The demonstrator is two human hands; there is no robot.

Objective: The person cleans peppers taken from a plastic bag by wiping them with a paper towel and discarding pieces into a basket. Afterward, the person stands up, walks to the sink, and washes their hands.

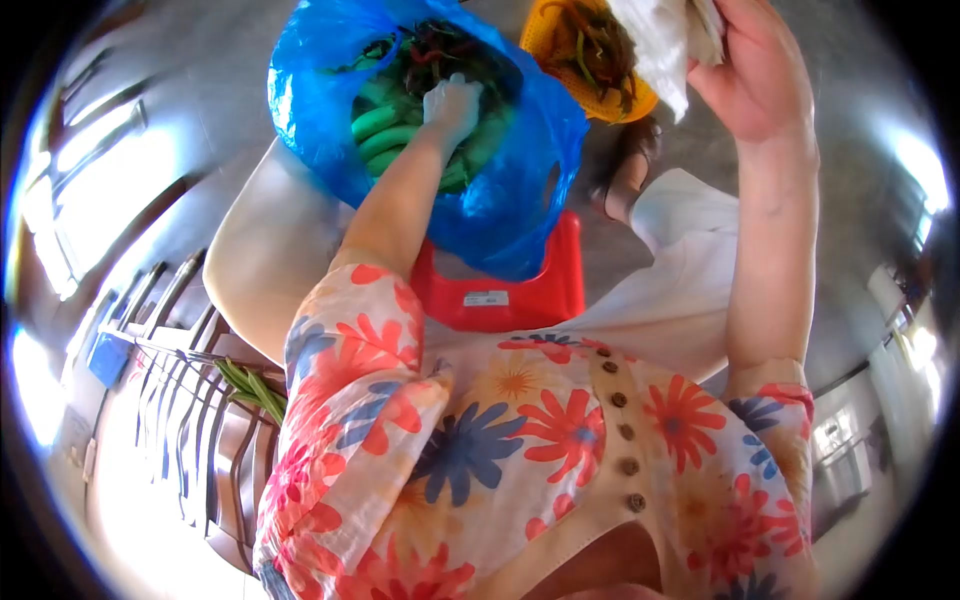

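My left hand (453, 107), pale as if in a thin glove, reaches into an open blue plastic bag (510, 235). Its fingers look closed against a dark reddish-brown heap (430, 55); what they grip is hidden. Green curved shapes (380, 130), perhaps slats of a basket, show inside the bag. Raised at the upper right, my right hand (765, 70) is closed on a crumpled white cloth (660, 45). Just beside the cloth, partly covered by it, a yellow basket (540, 50) holds thin green and reddish-brown pieces.
Below the bag is a red plastic stool (490, 305) with a white label. My knees in pale trousers (270, 225) flank it. A shoe (640, 140) stands on the grey floor. At left, long green vegetables (250, 390) lie by a slatted rack (185, 430).
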